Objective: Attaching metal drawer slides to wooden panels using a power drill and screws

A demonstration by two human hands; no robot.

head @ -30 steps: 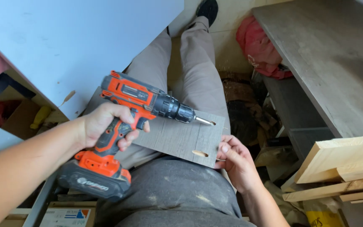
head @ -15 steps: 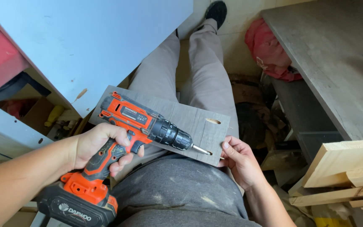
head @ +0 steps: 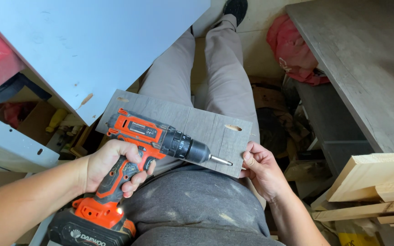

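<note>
1. Step in hand, as I judged it: the drill bit was being lined up at the lower right corner of the grey board [head: 197,130], beside the pocket slot [head: 233,128] already cut near that end. No contact between bit and board could be confirmed from the head view.
2. Location of the work: I saw the grey board lying flat across the person's thighs, its long edge running left to right, with a second slot [head: 122,99] near its far left corner.
3. Left hand [head: 110,168]: I noted it closed in a full grip around the handle of the orange cordless drill [head: 147,136], forearm entering from the lower left, drill body tilted so the bit [head: 221,161] pointed right and slightly down.
4. Right hand [head: 263,171]: I noted the fingers curled against the board's right edge, thumb on top, pinching that edge to steady it.
5. Next move, by my estimate: it called for firm bracing of the board against the legs and a steady bit angle, because the right hand's thumb sat just beside the bit tip.
6. Surroundings: a pale blue panel [head: 92,41] leaned at the upper left; stacked timber [head: 375,177] lay at the right.
</note>
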